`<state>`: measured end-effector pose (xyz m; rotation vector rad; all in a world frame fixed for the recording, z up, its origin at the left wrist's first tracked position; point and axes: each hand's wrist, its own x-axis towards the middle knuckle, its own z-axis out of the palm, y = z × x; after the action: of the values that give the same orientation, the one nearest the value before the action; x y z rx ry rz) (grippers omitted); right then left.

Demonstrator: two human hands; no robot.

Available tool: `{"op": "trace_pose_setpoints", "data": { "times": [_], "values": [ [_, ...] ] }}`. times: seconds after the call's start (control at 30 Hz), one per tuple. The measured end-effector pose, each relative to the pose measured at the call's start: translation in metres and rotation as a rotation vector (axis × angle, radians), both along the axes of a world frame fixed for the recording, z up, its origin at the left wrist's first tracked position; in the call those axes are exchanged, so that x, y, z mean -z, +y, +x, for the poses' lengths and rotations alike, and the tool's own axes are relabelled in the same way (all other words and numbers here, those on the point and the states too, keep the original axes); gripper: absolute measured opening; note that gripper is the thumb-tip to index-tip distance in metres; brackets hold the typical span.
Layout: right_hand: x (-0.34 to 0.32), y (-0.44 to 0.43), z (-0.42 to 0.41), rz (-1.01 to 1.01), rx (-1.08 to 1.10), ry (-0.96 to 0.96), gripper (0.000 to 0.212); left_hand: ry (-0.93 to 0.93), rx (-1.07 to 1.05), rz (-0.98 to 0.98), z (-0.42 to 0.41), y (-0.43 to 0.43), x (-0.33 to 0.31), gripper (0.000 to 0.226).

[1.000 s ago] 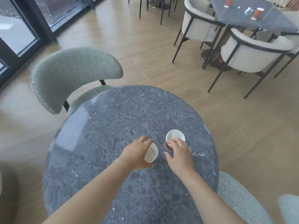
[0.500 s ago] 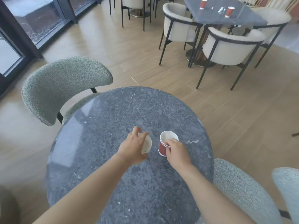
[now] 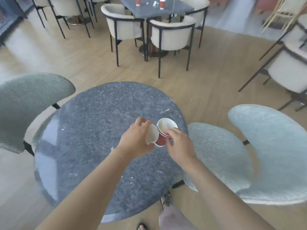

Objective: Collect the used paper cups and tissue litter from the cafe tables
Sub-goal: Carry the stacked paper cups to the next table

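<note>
My left hand (image 3: 135, 140) grips a paper cup (image 3: 152, 134) tipped on its side, its white inside facing right. My right hand (image 3: 180, 145) pinches the rim of a red paper cup stack (image 3: 163, 130), two nested cups by the doubled rim, held upright just above the round grey table (image 3: 93, 130). The tilted cup touches the stack's side. On the far table (image 3: 179, 7) stand two more red cups (image 3: 137, 1) (image 3: 162, 4) with a bit of tissue litter (image 3: 155, 3) between them.
Grey-green chairs stand left (image 3: 29, 103) and right (image 3: 259, 153) of the round table. Cream armchairs (image 3: 171, 35) ring the far table, more at the right edge (image 3: 289, 72). Wooden floor lies between. My sandalled feet (image 3: 166, 200) show below the table edge.
Both hands have lifted their cups off the table and brought them together. The view has swung right and back, showing more of the right-hand chair and the far table.
</note>
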<state>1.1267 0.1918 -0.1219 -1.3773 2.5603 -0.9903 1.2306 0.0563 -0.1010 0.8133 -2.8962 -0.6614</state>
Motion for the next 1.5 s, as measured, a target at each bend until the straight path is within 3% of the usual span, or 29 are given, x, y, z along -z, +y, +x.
{"op": "trace_pose_setpoints", "data": {
  "times": [0.23,0.37,0.47,0.97,1.23,1.5],
  "values": [
    [-0.007,0.117,-0.005,-0.022,0.227,0.015,0.020,0.044,0.190,0.099,-0.043,0.087,-0.004,0.068],
    [-0.010,0.170,-0.019,-0.067,0.334,0.051,0.023,0.039,0.275,0.139,-0.074,0.137,-0.015,0.078],
    [-0.013,0.224,-0.035,-0.087,0.414,0.067,0.024,0.048,0.352,0.133,-0.106,0.187,-0.016,0.070],
    [-0.017,0.611,-0.167,-0.064,0.809,0.062,0.017,0.093,0.731,0.218,-0.292,0.572,-0.013,0.060],
    [-0.011,0.716,-0.237,-0.073,0.945,0.060,0.017,0.103,0.883,0.193,-0.393,0.681,-0.004,0.059],
    [-0.006,0.790,-0.378,0.028,0.977,0.087,0.017,0.120,0.956,0.281,-0.544,0.749,0.019,0.058]
  ]
}}
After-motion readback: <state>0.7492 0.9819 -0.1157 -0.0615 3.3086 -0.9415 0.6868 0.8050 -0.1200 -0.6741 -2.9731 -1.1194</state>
